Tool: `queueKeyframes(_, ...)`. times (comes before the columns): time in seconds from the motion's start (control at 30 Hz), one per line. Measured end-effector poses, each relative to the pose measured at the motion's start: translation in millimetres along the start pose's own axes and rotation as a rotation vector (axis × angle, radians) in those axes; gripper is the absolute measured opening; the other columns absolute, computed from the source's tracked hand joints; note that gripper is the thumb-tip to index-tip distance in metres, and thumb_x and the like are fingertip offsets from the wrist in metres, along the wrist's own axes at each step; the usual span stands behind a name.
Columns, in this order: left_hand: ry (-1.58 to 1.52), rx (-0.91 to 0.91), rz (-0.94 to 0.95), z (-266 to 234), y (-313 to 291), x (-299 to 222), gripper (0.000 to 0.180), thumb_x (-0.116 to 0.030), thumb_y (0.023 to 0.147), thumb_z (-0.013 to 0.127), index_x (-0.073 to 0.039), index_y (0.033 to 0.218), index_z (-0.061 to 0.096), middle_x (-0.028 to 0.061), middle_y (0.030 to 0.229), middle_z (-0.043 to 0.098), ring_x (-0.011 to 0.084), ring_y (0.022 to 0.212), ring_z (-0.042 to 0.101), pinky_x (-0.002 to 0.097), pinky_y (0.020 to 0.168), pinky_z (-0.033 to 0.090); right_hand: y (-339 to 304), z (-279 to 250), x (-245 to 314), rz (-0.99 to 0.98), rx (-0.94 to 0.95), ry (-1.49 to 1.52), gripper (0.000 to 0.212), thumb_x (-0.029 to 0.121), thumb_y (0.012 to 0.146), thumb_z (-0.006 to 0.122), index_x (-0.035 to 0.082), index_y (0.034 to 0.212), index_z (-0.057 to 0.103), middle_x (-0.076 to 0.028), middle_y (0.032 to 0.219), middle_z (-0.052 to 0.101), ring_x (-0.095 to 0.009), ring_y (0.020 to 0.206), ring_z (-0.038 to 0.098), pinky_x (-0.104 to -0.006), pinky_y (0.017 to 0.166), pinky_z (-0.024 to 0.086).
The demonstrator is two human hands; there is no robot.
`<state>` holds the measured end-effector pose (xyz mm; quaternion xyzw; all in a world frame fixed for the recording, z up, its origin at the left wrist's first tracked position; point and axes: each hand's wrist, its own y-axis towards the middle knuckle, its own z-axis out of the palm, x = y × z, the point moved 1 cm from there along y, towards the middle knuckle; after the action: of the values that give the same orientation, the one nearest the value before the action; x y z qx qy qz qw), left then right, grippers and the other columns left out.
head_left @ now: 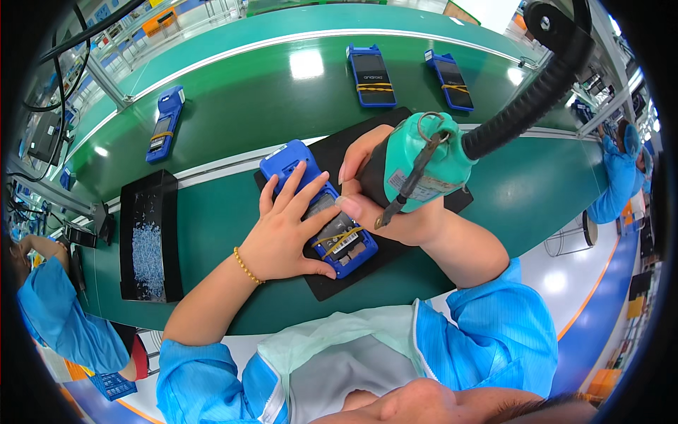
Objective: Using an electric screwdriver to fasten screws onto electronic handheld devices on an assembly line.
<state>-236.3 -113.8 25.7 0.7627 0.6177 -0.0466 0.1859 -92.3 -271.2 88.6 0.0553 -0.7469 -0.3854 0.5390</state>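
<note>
A bright blue, fine-striped work jacket (487, 332) with a pale green collar is filling the nearest part of the view, its sleeves ending at the elbows. A gold-yellow beaded bracelet (246, 267) is circling the left wrist. Beyond it, the left hand (279, 237) is lying palm down with its fingers fanned out, touching a blue-cased handheld device (337, 232). The device is lying tilted on a flat black rectangular mat (326, 288), showing its dark inner compartment, and a thin yellow rubber band (337, 240) is crossing its nearer end. Just to the right, the right hand (371, 210) is gripping a green-and-black rounded power tool (429, 159), its fingers curling around the dark lower part; the tool's tip is staying hidden from this angle. A thick black ribbed hose (522, 116) is rising from the tool toward the upper right.

The mat is resting on a smooth green worktop (212, 233). To the left, a long black tray (126, 244) is holding a heap of tiny pale blue pieces (147, 254). At the sides, one co-worker's blue sleeve (60, 311) is showing at left and another blue-clad person (616, 180) is sitting at right.

Past a pale metal rail (212, 169), three banded blue handhelds (371, 74) are lying well apart on a shiny green surface (261, 99).
</note>
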Motion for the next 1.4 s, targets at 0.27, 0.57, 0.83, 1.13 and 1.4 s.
queueKeyframes(0.27,0.0,0.009,-0.009,-0.2,1.6,-0.1,0.098,-0.061,0.057,0.088,-0.025,0.143,0.056,0.0163,0.162,0.029,0.0431,0.152,0.015,0.0652,0.118,0.008,1.2,-1.2,-0.7,-0.007,0.055,0.048,0.033,-0.009,0.082,0.068,0.0,0.108,0.05,-0.007,0.079,0.056,-0.011,0.066,0.058,-0.0255,0.061,0.044)
queueKeyframes(0.57,-0.011,0.008,-0.015,0.5,1.1,-0.7,0.098,-0.06,0.056,0.088,-0.023,0.141,0.058,0.0163,0.162,0.029,0.0428,0.153,0.014,0.0651,0.118,0.007,3.7,-2.3,3.2,0.02,0.038,0.019,0.031,-0.006,0.082,0.07,0.0,0.106,0.052,-0.005,0.076,0.056,-0.01,0.066,0.056,-0.0242,0.061,0.043)
queueKeyframes(0.83,-0.004,0.028,-0.01,-0.8,1.1,-1.6,0.098,-0.06,0.056,0.088,-0.022,0.141,0.058,0.0162,0.162,0.029,0.0428,0.153,0.015,0.0649,0.118,0.007,0.9,0.5,-0.3,0.034,0.023,0.092,0.031,-0.005,0.081,0.072,0.0,0.104,0.052,-0.006,0.081,0.057,-0.009,0.066,0.056,-0.0238,0.059,0.042)
queueKeyframes(1.13,-0.011,0.035,-0.012,0.0,0.6,0.1,0.097,-0.061,0.057,0.088,-0.023,0.141,0.058,0.0157,0.162,0.029,0.0426,0.153,0.014,0.0653,0.118,0.007,3.6,0.6,5.9,0.004,0.014,-0.079,0.026,-0.003,0.081,0.073,0.003,0.099,0.055,-0.006,0.085,0.058,-0.009,0.069,0.056,-0.0247,0.061,0.043)
queueKeyframes(1.4,-0.013,0.035,-0.011,-1.1,1.0,-0.5,0.098,-0.061,0.056,0.088,-0.023,0.141,0.058,0.0158,0.161,0.03,0.0427,0.153,0.014,0.0652,0.118,0.007,2.0,-0.9,6.2,-0.033,-0.007,-0.138,0.025,-0.003,0.081,0.073,0.003,0.098,0.055,-0.006,0.089,0.057,-0.01,0.074,0.058,-0.0251,0.065,0.046)
